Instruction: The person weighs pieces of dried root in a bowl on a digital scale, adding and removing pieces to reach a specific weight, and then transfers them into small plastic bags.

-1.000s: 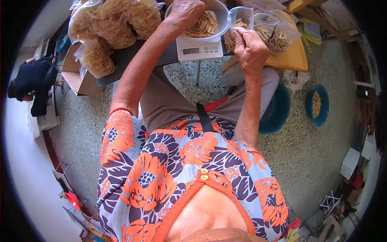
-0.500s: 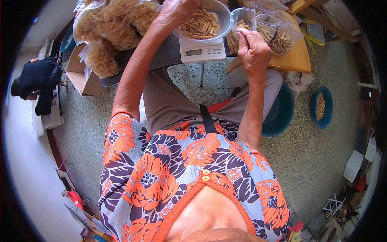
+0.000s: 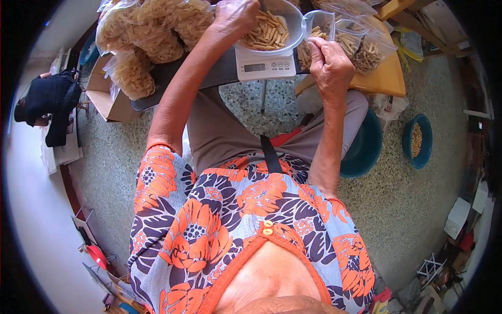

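Observation:
My left hand (image 3: 236,18) is at the left side of a clear bowl (image 3: 296,29), its fingers bent and partly out of view at the top edge. Short tan sticks (image 3: 269,32) lie in the bowl, which rests on a white scale (image 3: 266,67) with a small display; the digits are too small to read. To the right, my right hand (image 3: 331,65) pinches the near edge of a clear plastic bag (image 3: 320,22) that stands open with similar sticks in it. More bags of sticks (image 3: 368,55) lie just beyond its fingers.
Bags of pale, flaky pieces (image 3: 133,76) are piled on the dark table (image 3: 209,77) at left. A cardboard box (image 3: 102,97) stands beside it. At right are a wooden stool (image 3: 384,81), a large teal basin (image 3: 366,152) and a smaller one (image 3: 427,141) with tan pieces.
The whole view has shifted slightly. Both hands keep nearly the same places, the left by the bowl and the right on the bag's edge.

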Demonstrator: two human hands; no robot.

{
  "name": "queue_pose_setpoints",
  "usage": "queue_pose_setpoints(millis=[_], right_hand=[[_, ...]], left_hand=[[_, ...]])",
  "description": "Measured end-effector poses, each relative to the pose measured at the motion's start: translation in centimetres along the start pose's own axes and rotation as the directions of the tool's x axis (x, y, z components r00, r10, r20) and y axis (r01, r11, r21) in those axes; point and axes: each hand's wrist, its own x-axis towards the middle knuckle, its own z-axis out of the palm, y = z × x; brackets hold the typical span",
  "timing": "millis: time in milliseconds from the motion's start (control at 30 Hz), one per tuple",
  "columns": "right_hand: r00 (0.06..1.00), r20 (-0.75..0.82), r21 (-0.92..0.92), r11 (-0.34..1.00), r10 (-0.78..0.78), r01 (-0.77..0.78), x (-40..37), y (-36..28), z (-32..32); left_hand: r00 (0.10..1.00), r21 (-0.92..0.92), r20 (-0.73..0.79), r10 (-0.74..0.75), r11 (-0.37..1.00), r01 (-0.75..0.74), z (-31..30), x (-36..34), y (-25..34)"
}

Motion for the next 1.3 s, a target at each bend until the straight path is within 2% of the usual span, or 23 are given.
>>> queue_pose_setpoints(millis=[33, 133, 267, 333, 367, 433, 533, 633, 867, 967, 1000, 1033, 1067, 1100, 1133, 1167, 1300], right_hand=[[1.0, 0.002, -0.001, 1.0, -0.002, 0.002, 0.0, 0.0, 0.0], [1.0, -0.004, -0.003, 1.0, 0.002, -0.002, 0.1, 0.0, -0.1], [1.0, -0.012, -0.003, 1.0, -0.017, 0.017, 0.0, 0.2, 0.0], [1.0, -0.017, -0.004, 1.0, -0.022, 0.022, 0.0, 0.3, 0.1], [1.0, -0.017, -0.001, 1.0, -0.023, 0.023, 0.0, 0.3, 0.1], [1.0, -0.015, 0.002, 1.0, -0.026, 0.026, 0.0, 0.3, 0.2], [1.0, -0.013, -0.009, 1.0, -0.02, 0.02, 0.0, 0.2, 0.1], [1.0, -0.008, -0.005, 1.0, -0.019, 0.019, 0.0, 0.3, 0.2], [1.0, 0.002, -0.004, 1.0, -0.01, 0.01, 0.0, 0.3, 0.2], [1.0, 0.008, -0.005, 1.0, -0.012, 0.012, -0.1, 0.3, 0.2], [1.0, 0.008, -0.002, 1.0, -0.014, 0.014, -0.1, 0.3, 0.2], [1.0, 0.006, -0.002, 1.0, -0.013, 0.013, 0.0, 0.3, 0.3], [1.0, -0.001, 0.003, 1.0, -0.023, 0.023, 0.0, 0.2, 0.4], [0.999, -0.009, 0.008, 0.999, -0.032, 0.032, 0.1, 0.1, 0.4], [0.999, -0.01, 0.007, 1.0, -0.03, 0.03, 0.1, 0.1, 0.4], [1.0, -0.008, 0.016, 1.0, -0.02, 0.02, 0.2, -0.1, 0.3], [1.0, -0.018, 0.028, 0.999, -0.024, 0.024, 0.2, -0.2, 0.5]], left_hand=[[0.993, 0.011, -0.111, 0.033, 0.999, -0.032, 0.4, -0.3, 0.1], [0.989, 0.037, -0.147, 0.011, 0.999, -0.005, 1.3, 0.1, 0.5], [0.989, 0.001, -0.148, -0.009, 1.0, 0.009, 1.6, 0.3, 0.7], [0.995, 0.097, -0.027, -0.098, 0.99, 0.101, 0.5, 0.1, 1.6], [0.995, 0.097, -0.027, -0.097, 0.99, 0.099, 0.9, 0.2, 1.3], [0.994, -0.016, -0.109, -0.021, 1.0, 0.02, 1.7, 0.2, 0.6], [0.989, -0.07, -0.15, 0.009, 0.997, -0.02, 3.3, 0.6, -0.2], [0.991, -0.03, -0.12, 0.063, 0.997, -0.067, 3.1, 0.9, -0.2], [0.984, -0.054, -0.153, 0.093, 0.993, -0.102, 1.9, 0.4, 0.4], [0.97, -0.144, -0.232, 0.078, 0.983, -0.113, -0.5, -0.1, 1.1], [0.993, -0.512, -0.097, -0.067, 0.859, 0.008, -1.3, -0.2, 1.3], [0.985, -0.786, 0.083, -0.149, 0.598, 0.157, -2.0, -0.3, 1.5], [0.986, -0.785, 0.082, -0.147, 0.6, 0.155, -1.7, 0.0, 1.2], [0.973, -0.958, 0.226, -0.054, 0.171, 0.232, -1.3, 0.3, 0.6], [0.946, -0.902, 0.31, 0.095, -0.287, 0.324, -1.0, 0.5, -0.1], [0.856, -0.712, 0.268, 0.441, -0.509, 0.485, -0.9, 1.0, -0.6], [0.876, -0.653, 0.307, 0.373, -0.587, 0.479, -0.3, 1.1, 0.6]])
